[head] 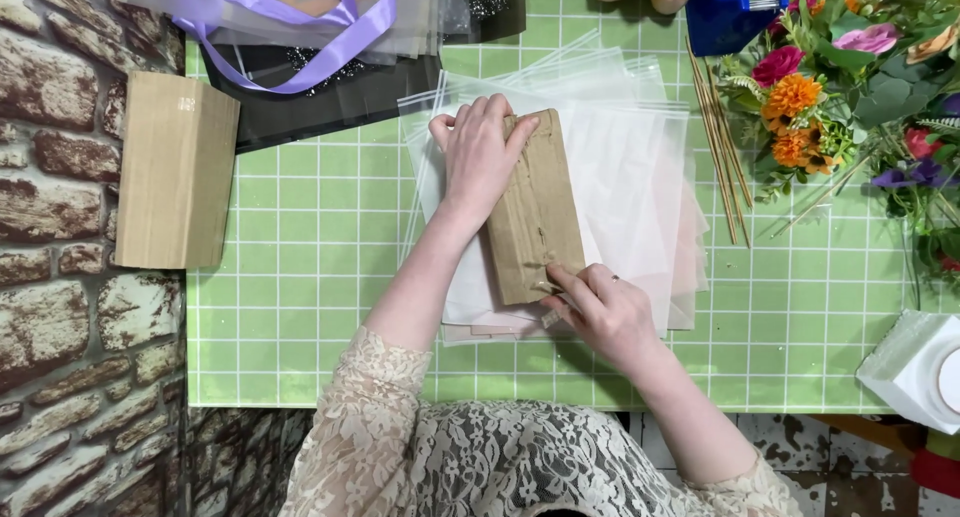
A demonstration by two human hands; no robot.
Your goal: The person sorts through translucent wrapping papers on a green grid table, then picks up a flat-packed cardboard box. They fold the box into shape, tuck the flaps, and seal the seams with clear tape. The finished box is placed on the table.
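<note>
A craft or florist's packing corner: a table (300,307) under a green gridded cutting mat, a bunch of mixed flowers (850,87), wooden skewers (718,142), clear plastic bags (630,157), purple ribbon (310,37), brick-patterned wall covering (60,277).

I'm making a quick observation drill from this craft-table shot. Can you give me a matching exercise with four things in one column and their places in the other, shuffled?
Things:
1. brown cardboard piece
2. purple ribbon
3. wooden skewers
4. flower bunch

Places:
A. far left corner of the green mat, over dark and clear sheets
B. top right of the table
C. on the clear plastic bags, under the left hand and right hand
D. just left of the flowers, lying on the mat

Pairs: 1-C, 2-A, 3-D, 4-B
</note>
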